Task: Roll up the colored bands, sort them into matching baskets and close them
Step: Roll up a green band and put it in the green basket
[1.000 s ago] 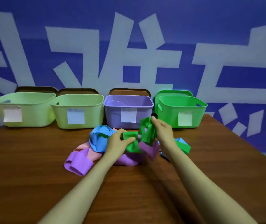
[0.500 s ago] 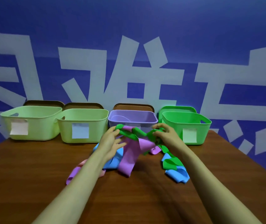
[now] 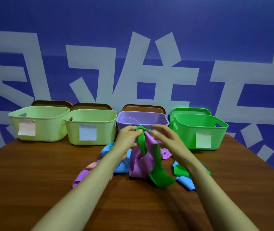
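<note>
My left hand (image 3: 127, 137) pinches the top of a green band (image 3: 159, 175) and holds it up in front of the purple basket (image 3: 158, 117). A purple band (image 3: 139, 162) hangs tangled with the green one. My right hand (image 3: 167, 137) hovers just right of the lifted bands with fingers loosely spread, touching or nearly touching the purple band. On the table below lie blue bands (image 3: 121, 165), a pink band (image 3: 92, 165), another purple band (image 3: 79, 178) and a green and blue pair (image 3: 183, 175) to the right.
Four open baskets line the back of the wooden table (image 3: 33, 172): two pale green ones (image 3: 49, 114) (image 3: 99, 117), the purple one and a bright green basket (image 3: 199, 124). Each bears a paper label. Lids (image 3: 143, 108) lean against the blue wall behind them.
The green band, stretched between both hands before, now hangs from my left hand alone. My right hand has let go and the loose end has dropped to the table.
</note>
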